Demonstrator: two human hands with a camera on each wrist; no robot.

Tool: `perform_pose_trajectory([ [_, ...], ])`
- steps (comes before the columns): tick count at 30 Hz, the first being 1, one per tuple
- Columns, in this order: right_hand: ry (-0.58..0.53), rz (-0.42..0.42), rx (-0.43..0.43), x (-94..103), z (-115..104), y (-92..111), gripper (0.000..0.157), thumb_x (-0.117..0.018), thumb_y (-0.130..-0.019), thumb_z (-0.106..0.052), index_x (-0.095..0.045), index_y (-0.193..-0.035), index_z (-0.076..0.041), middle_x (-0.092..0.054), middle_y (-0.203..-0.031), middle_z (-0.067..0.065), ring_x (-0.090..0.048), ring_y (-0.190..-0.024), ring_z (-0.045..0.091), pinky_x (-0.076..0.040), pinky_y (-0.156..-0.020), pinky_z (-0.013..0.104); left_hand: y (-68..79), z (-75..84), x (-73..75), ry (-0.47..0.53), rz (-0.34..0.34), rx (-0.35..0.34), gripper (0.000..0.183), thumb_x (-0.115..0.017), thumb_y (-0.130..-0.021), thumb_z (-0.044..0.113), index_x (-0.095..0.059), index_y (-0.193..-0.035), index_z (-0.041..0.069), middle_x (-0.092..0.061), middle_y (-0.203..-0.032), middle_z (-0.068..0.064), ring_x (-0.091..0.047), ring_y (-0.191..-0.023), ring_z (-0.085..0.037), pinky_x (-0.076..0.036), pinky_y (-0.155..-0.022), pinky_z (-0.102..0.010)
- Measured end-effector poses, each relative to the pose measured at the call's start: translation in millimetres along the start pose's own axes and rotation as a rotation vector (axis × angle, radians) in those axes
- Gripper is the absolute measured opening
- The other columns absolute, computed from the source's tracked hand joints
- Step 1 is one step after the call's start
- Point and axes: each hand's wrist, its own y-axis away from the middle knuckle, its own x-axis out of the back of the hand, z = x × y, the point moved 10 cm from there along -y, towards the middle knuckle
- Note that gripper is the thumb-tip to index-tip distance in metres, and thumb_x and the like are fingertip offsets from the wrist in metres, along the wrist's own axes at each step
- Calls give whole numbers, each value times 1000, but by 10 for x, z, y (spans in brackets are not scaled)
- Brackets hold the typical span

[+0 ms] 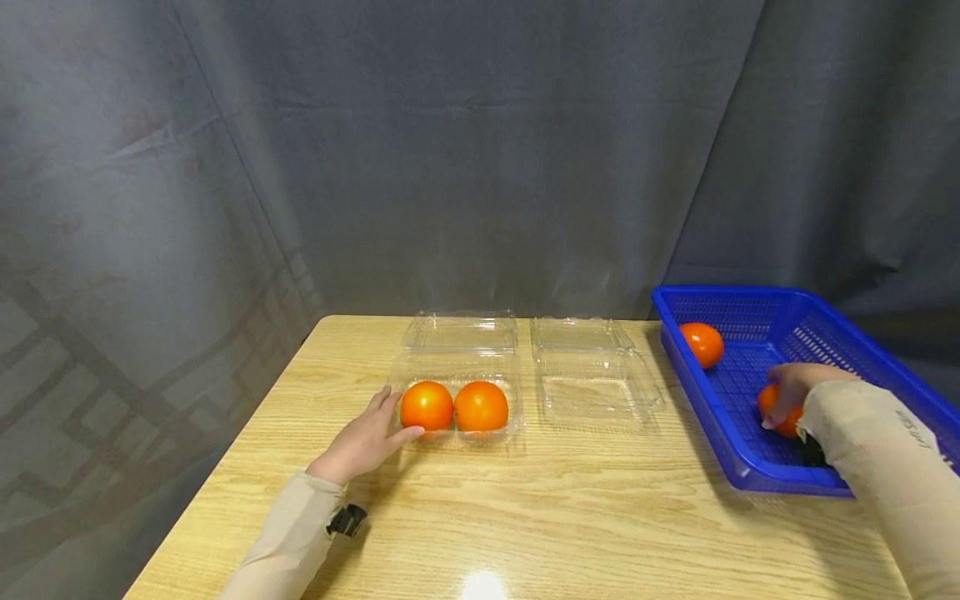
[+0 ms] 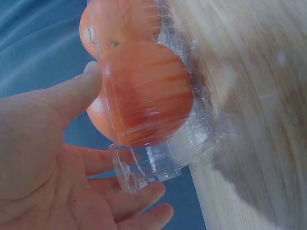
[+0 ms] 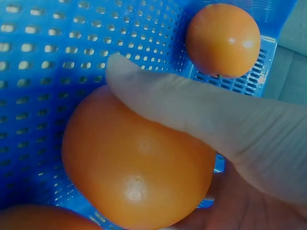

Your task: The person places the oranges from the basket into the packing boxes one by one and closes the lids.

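Note:
My left hand (image 1: 365,440) rests at the left end of a clear plastic clamshell box (image 1: 461,364), its thumb at the front rim and its fingers loosely spread along the side. Two oranges sit side by side in that box, the left orange (image 1: 427,406) nearest the thumb and the right orange (image 1: 482,407) beyond it. Inside the blue basket (image 1: 738,471), my right hand (image 1: 806,383) grips another orange (image 3: 139,163). The thumb lies over this fruit, while the other fingers are partly hidden behind it.
A second open clamshell (image 1: 592,387) lies between the filled box and the basket, with nothing in it. In the basket's far left corner is a loose orange (image 1: 702,345). Part of one more orange (image 3: 43,219) shows at the right wrist view's lower left. A grey curtain (image 1: 480,167) hangs behind the table.

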Motion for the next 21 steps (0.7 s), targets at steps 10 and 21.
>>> perform_pose_trajectory([
  [10, -58, -5, -54, -9, 39, 12, 106, -84, -55, -38, -28, -134, 5, -31, -116, 39, -38, -97, 48, -44, -76, 49, 5, 6, 3, -1, -1, 1, 78, -53, -87, 47, -28, -139, -5, -19, -146, -29, -41, -123, -46, -39, -96, -56],
  [21, -2, -6, -4, 19, -52, 95, 103, -82, -56, -42, -30, -131, 7, -34, -112, 39, -38, -95, 47, -43, -77, 50, 3, 16, 8, -10, 3, -4, 77, -53, -87, 46, -29, -139, -6, -19, -146, -30, -43, -121, -46, -40, -95, -55],
])
